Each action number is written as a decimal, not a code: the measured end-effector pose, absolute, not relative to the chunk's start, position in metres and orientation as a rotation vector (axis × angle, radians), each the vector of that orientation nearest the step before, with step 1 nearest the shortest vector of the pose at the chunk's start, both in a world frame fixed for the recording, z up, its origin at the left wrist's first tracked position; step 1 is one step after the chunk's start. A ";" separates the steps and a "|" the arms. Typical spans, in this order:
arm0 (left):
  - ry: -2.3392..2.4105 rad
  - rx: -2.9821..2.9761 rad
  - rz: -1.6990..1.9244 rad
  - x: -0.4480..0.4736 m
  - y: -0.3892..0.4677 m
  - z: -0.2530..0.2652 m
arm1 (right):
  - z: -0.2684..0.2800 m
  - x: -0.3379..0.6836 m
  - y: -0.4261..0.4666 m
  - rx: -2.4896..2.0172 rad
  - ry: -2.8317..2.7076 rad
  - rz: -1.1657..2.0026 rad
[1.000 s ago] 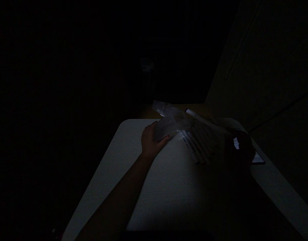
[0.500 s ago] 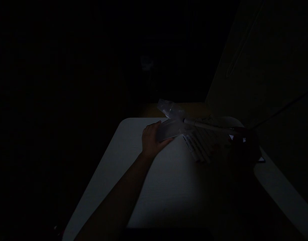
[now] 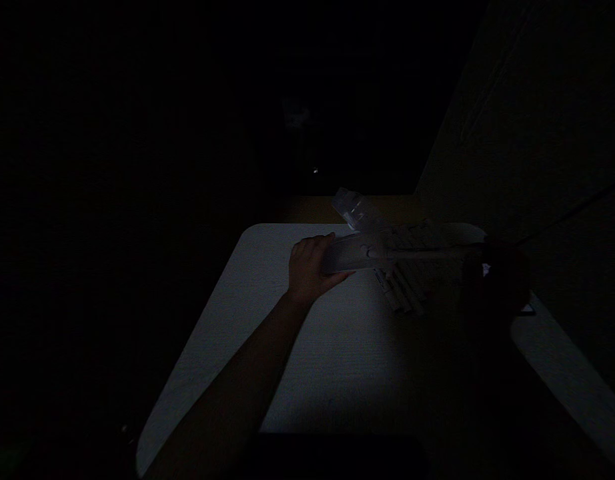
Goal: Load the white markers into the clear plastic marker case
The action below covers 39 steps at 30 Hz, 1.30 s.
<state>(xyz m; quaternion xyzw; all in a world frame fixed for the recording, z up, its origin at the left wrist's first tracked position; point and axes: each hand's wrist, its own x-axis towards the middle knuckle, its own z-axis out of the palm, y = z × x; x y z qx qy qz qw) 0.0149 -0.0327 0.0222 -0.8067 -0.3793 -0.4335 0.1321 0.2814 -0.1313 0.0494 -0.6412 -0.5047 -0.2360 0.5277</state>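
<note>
Left hand (image 3: 310,270) at frame centre: thumb and fingers pinching the left end of the clear case (image 3: 348,256). Right hand (image 3: 496,283), right of centre, pinching the right end of a pen (image 3: 427,254) (very dark, finger detail lost). Pen lies level, its left end overlapping the case; inside or just in front, can't tell. Clear flap (image 3: 363,211) sticks up behind. More pens (image 3: 400,290) on the table (image 3: 237,327), below the held one. Step in hand looks like fitting pen to case. Next move seems to call for a steady case and the pen lined up lengthwise.
</note>
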 end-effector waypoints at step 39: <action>-1.082 -2.347 -1.288 0.017 -0.035 0.025 | 0.048 0.262 -0.136 -1.717 -1.399 -0.193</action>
